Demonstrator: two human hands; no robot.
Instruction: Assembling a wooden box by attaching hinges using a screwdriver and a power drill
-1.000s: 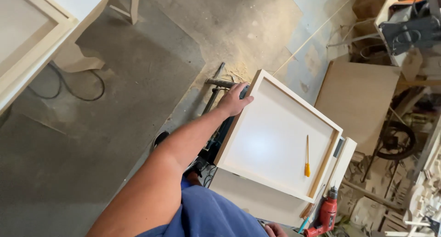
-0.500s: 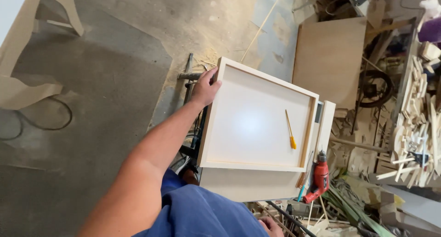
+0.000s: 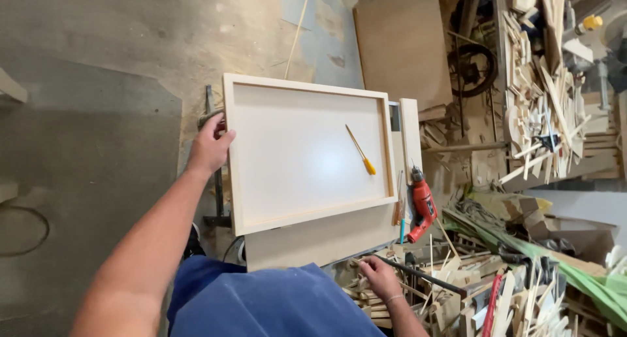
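This is a woodworking shop. A bare concrete floor [image 3: 117, 56] dusted with sawdust spreads to the left, and a plain sheet of board [image 3: 401, 43] lies on it at the far side. To the right, heaps of wood offcuts [image 3: 545, 108] and thin strips pile up. A red power drill [image 3: 422, 203] lies near a white framed panel [image 3: 307, 151] with a yellow-handled screwdriver [image 3: 361, 151] on it, resting on a workbench.

Grey concrete floor [image 3: 117, 43], sawdust-strewn; wood offcut heap [image 3: 542, 102] right; plywood sheet [image 3: 401, 43] beyond.
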